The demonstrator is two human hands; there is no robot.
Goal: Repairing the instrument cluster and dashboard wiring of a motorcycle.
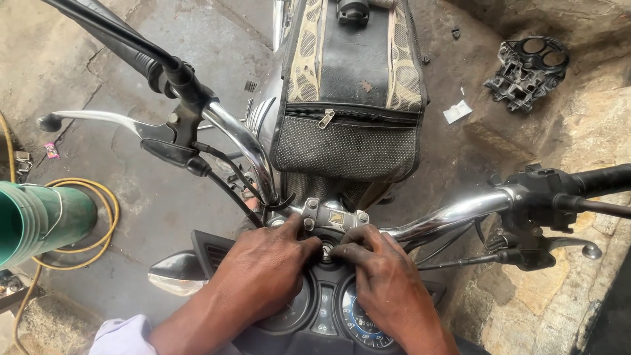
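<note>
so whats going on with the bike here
A person leans over a motorcycle from the front. Both hands, the left hand and the right hand, press their fingertips around a small round fitting just below the handlebar clamp, above the instrument cluster. A loose black gauge housing lies on the ground.

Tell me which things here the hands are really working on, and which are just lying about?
In hand:
left hand and right hand, fingertips meeting at the round fitting behind the handlebar clamp
chrome handlebar
instrument dials under the hands

Lying about:
black plastic housing on the stone ledge
white scrap
green pipe
yellow hose
tank bag, untouched
</note>
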